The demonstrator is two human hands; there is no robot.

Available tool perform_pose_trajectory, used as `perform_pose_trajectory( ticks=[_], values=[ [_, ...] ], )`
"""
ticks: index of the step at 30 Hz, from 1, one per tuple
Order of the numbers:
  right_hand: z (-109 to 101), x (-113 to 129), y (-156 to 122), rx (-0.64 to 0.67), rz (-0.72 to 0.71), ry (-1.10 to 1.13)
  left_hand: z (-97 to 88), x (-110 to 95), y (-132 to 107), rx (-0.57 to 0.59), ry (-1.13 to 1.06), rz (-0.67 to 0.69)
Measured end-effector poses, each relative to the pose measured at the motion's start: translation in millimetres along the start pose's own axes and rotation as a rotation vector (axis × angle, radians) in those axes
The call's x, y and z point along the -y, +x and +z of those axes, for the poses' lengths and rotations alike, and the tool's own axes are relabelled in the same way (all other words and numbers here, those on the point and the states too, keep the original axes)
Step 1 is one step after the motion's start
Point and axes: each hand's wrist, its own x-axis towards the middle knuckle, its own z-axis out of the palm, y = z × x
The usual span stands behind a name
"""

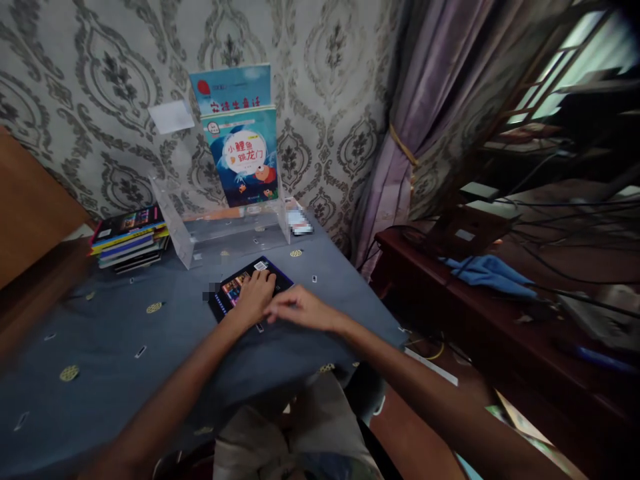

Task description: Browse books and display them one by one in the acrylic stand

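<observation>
A dark-covered book lies flat on the blue-grey tablecloth in front of me. My left hand rests on top of it, fingers spread flat over the cover. My right hand lies at the book's near right edge, fingers stretched out toward the left hand and touching the book's corner. Behind the book stands a clear acrylic book stand holding two upright blue children's books.
A stack of books lies at the back left beside the stand. A wooden panel is at the far left. To the right are a purple curtain, a dark wooden bench with a blue cloth and cables.
</observation>
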Motion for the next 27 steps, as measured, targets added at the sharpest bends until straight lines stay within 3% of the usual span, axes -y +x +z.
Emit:
perform_pose_trajectory(
  ticks=[3, 6, 13, 27],
  values=[
    [-33, -27, 25, -0.417, 0.146, 0.074, 4.0, -4, 2, -0.044, 0.034, -0.002],
    [-46, -48, 42, -0.613, 0.214, -0.067, 7.8, -7, 3, -0.080, 0.064, 0.007],
    [-37, -58, 36, -0.569, 0.206, -0.255, 7.9, -18, 3, -0.046, 0.148, 0.042],
    [-40, -59, 32, -0.564, 0.204, -0.216, -1.8, -21, 4, 0.003, 0.122, 0.032]
  ],
)
